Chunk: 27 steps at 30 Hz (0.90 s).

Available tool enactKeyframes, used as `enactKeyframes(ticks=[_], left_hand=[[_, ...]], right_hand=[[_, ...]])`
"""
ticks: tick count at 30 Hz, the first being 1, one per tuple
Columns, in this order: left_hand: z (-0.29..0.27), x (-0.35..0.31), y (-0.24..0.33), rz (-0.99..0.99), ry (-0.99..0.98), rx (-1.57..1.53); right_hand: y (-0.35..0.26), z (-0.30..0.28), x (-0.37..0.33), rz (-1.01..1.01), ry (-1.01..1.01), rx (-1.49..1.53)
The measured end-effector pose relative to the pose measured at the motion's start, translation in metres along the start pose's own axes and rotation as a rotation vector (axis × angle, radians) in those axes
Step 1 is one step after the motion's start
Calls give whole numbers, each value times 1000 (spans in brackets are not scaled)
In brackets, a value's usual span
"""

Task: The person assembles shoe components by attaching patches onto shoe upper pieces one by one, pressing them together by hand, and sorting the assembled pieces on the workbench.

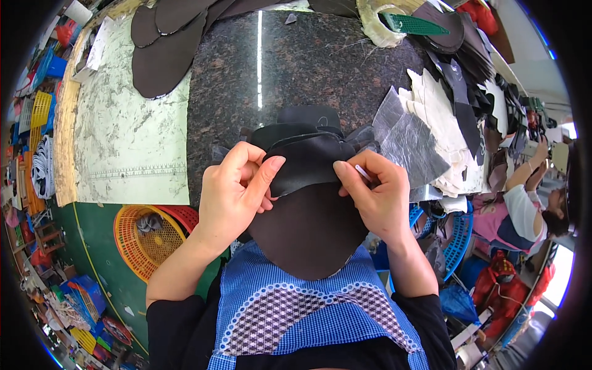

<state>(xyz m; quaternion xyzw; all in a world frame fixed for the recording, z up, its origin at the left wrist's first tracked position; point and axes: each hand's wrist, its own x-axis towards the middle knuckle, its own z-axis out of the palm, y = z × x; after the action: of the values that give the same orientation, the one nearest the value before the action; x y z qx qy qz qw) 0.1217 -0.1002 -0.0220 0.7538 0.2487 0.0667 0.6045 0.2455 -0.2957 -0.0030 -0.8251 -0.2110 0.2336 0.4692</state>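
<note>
In front of me, at the table's near edge, lies a stack of black leather-like pieces. Below it a rounded dark brown piece hangs over the edge against my apron. My left hand is closed at the left side of the black pieces, thumb and fingers pinching the edge. At their right edge my right hand is closed, thumb and forefinger on the black material. A thin white stick shows between the right hand's fingers. The fingertips behind the material are hidden.
Large dark brown cut pieces lie at the far left of the dark stone slab. White and grey sheets are piled on the right. A tape roll sits at the back. Below stand yellow and blue baskets; another person is at right.
</note>
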Motion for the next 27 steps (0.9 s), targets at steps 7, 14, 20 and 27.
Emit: enactKeyframes(ticks=[7,14,20,27], left_hand=[[-5,11,1,-95,-64,-48],[-6,20,9,-171,-101,-1],[6,16,14,407,178,623],[22,-8,0,678,-225,773]], right_hand=[[-1,2,4,37,9,0],[-1,5,5,41,33,20],[2,11,5,20,97,-20],[3,-3,6,-128,258,-37]])
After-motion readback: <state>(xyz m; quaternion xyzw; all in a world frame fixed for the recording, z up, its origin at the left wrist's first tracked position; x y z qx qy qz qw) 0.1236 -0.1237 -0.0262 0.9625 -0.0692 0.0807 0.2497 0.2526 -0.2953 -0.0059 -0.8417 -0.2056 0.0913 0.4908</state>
